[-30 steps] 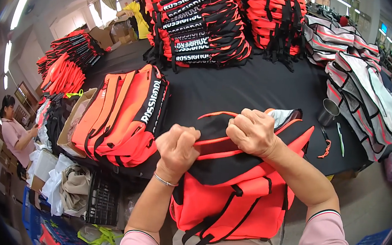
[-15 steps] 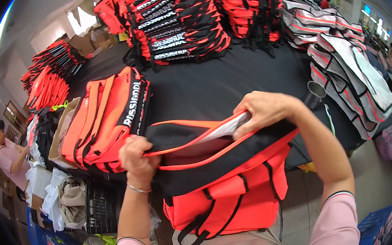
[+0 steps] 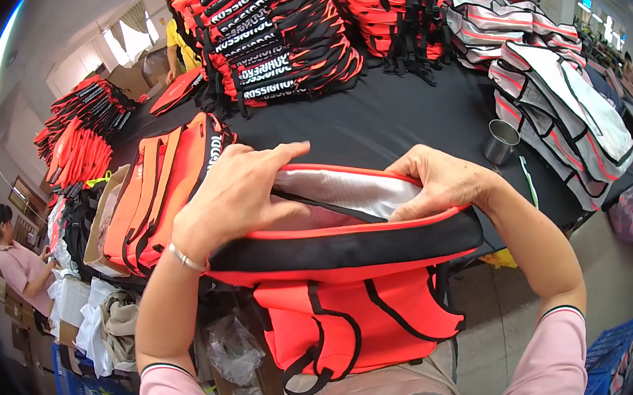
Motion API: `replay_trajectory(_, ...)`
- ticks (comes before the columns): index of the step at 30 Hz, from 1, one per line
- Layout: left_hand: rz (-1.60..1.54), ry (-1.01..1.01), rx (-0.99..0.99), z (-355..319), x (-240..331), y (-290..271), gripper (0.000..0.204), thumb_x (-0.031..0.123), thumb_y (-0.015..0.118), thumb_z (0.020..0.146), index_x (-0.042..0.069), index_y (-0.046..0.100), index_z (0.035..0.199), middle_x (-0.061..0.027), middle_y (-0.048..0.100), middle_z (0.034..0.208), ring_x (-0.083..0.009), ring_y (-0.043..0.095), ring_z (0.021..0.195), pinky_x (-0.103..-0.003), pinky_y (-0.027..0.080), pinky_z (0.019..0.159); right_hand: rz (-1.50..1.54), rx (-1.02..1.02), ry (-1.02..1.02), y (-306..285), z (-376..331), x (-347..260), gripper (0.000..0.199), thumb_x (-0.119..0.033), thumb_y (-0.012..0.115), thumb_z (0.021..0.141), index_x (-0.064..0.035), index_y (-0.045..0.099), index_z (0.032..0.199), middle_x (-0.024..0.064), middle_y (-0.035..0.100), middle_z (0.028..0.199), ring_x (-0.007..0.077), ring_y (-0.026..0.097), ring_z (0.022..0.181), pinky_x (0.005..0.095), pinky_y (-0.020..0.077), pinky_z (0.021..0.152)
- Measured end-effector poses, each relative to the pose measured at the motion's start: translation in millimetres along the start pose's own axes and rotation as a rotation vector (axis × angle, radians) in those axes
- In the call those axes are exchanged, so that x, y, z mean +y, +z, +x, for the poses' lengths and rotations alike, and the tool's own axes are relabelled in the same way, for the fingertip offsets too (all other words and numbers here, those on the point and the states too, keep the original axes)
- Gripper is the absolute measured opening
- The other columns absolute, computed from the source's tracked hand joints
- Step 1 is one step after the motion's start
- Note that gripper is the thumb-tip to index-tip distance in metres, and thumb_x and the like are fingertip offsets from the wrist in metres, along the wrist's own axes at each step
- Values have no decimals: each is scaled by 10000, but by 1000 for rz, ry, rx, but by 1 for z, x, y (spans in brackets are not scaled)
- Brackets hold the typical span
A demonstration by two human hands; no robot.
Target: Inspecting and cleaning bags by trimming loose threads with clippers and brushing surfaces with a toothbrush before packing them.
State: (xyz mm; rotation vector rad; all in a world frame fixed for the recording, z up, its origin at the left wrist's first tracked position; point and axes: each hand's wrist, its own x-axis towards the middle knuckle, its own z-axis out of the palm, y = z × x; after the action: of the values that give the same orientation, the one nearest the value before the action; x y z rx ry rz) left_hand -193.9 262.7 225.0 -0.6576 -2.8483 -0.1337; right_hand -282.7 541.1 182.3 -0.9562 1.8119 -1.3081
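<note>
An orange-red and black backpack (image 3: 372, 252) lies across my lap and the table edge, its zipped opening spread wide. Pale silvery lining (image 3: 347, 191) shows inside. At the opening's left end is my left hand (image 3: 237, 194), thumb and forefinger spread apart, with the other fingers partly hidden. My right hand (image 3: 443, 183) grips the backpack's rim near the right end, thumb inside the opening and fingers behind the far edge. Shoulder straps (image 3: 338, 325) with black edging hang toward my apron (image 3: 389, 391).
Left of the backpack lie finished-looking orange bags (image 3: 153, 189). Tall stacks of orange and black bags (image 3: 270, 41) stand at the back of the black table (image 3: 408, 115). White bags (image 3: 568, 115) and a metal cup (image 3: 502, 141) are on the right. A person (image 3: 20, 264) stands far left.
My left hand has let go of the zip edge and opened over the left end. The opening is wider, showing more lining. A person in yellow has appeared behind the stacks.
</note>
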Motion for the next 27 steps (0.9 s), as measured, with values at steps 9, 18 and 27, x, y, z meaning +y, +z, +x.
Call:
replay_trajectory(9,246,-8,250,36,1,28,132,156,683,767,72,600,826,-98,635,800,-323,639,747,-431,502,620,-1042,822,-556,19,11,39,70,-47,599,743,-62,556,796,117,608,700,331,635,671,420,507,584)
replay_trajectory(18,62,239,-119,55,49,37,126,156,670,786,60,645,864,-151,675,769,-354,669,759,-450,534,675,-829,583,-310,39,-9,26,363,-285,776,715,-47,600,924,107,672,828,330,666,731,414,512,626)
replay_trajectory(27,149,361,73,60,50,35,153,131,688,708,93,654,852,-74,662,848,-283,631,859,-400,520,700,-411,384,-175,31,-24,41,442,-328,769,716,-21,697,1026,183,699,888,343,674,832,394,519,760)
